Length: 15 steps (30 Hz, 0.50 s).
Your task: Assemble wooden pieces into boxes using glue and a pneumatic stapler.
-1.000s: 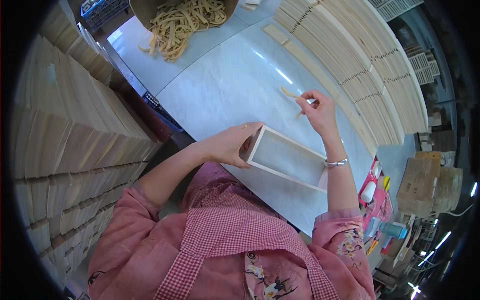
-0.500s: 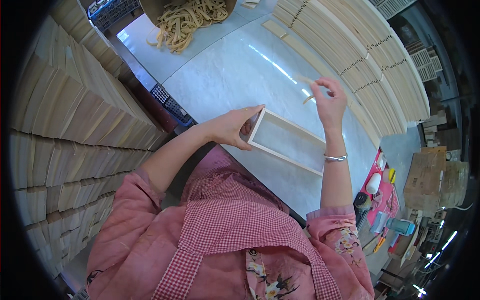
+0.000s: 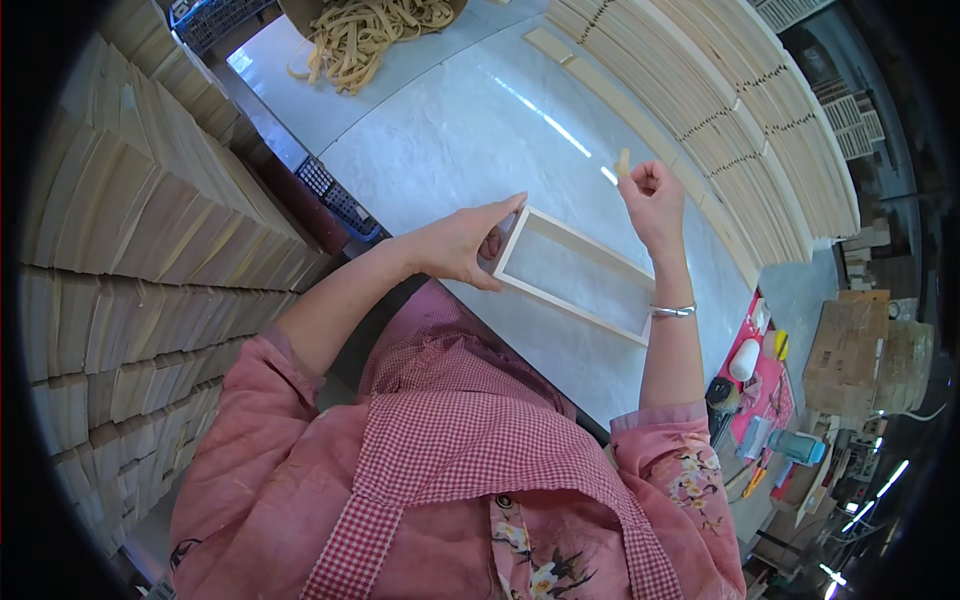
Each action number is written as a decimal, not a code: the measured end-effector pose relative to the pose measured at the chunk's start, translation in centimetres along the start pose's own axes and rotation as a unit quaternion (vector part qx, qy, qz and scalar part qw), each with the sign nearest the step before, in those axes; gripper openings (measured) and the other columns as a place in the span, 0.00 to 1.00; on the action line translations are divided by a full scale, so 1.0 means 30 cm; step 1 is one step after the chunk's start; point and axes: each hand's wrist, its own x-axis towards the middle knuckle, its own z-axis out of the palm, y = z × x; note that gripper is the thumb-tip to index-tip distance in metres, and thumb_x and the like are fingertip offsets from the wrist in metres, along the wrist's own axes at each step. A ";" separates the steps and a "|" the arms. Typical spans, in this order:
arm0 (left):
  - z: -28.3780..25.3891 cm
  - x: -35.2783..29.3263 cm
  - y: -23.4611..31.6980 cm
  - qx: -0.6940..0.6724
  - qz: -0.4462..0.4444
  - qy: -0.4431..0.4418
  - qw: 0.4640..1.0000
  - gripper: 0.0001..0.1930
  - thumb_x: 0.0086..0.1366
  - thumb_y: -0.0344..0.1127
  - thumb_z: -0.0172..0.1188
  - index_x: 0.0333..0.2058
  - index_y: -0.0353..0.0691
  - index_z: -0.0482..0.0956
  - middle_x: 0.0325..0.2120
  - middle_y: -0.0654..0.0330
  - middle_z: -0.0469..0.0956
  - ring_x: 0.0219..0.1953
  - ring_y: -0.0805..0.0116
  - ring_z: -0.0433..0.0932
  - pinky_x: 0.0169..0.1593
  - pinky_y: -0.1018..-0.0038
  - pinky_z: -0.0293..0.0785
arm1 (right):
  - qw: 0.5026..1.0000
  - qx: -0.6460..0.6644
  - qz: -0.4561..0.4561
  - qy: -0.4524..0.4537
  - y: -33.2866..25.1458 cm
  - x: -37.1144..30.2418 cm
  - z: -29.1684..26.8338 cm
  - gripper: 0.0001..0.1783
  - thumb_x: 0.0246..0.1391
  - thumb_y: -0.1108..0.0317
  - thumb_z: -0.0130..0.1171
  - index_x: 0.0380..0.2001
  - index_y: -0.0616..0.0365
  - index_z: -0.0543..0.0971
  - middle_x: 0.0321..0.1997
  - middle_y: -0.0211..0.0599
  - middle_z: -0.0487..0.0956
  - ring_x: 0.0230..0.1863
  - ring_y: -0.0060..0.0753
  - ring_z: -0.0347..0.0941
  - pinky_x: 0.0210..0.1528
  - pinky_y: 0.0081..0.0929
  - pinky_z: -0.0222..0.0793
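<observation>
A shallow rectangular frame of pale wood (image 3: pixel 570 309) rests on the grey marbled table (image 3: pixel 440 160), its long side slanting down to the right. My left hand (image 3: pixel 455 240) grips its left end, thumb and fingers spread across the short side. The grey surface shows through the middle of the frame. Above and beyond the frame's right end, my right hand (image 3: pixel 657 208) is raised with its fingers pinched. A short tan band (image 3: pixel 623 163) sticks up from that pinch; the rest of it is hidden by the fingers.
A tipped container spills a heap of tan bands (image 3: pixel 365 45) at the far left. Long stacks of thin boards (image 3: pixel 700 110) line the far right, with loose slats (image 3: pixel 590 75) alongside. Tall wood stacks (image 3: pixel 150 200) stand at left. Tools and bottles (image 3: pixel 745 360) crowd the right.
My right hand has turned slightly and closed more tightly, and the band, earlier a loose curve, now shows as a short upright piece. The left hand and frame stay nearly put.
</observation>
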 end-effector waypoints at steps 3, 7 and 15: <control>0.009 0.002 -0.003 -0.013 -0.013 0.002 1.000 0.64 0.43 0.26 0.79 0.75 0.37 0.43 0.53 0.45 0.75 0.40 0.57 0.76 0.46 0.70 0.79 | 0.998 0.007 0.012 -0.062 -0.019 -0.014 0.043 0.04 0.54 0.72 0.63 0.29 0.60 0.79 0.20 0.25 0.74 0.23 0.21 0.67 0.29 0.22 0.64; 0.022 -0.004 -0.023 -0.044 0.037 0.044 0.997 0.67 0.41 0.28 0.79 0.75 0.37 0.40 0.50 0.45 0.75 0.34 0.58 0.75 0.40 0.70 0.77 | 0.981 -0.059 -0.042 -0.179 -0.151 -0.083 0.130 0.05 0.56 0.71 0.62 0.29 0.61 0.79 0.20 0.26 0.72 0.24 0.19 0.63 0.29 0.21 0.61; 0.016 0.005 -0.013 0.019 -0.002 0.025 1.000 0.63 0.38 0.31 0.81 0.72 0.40 0.51 0.52 0.48 0.75 0.44 0.55 0.75 0.50 0.65 0.75 | 0.951 -0.122 -0.092 -0.268 -0.229 -0.181 0.130 0.10 0.53 0.68 0.65 0.24 0.61 0.77 0.18 0.30 0.71 0.21 0.26 0.62 0.28 0.24 0.61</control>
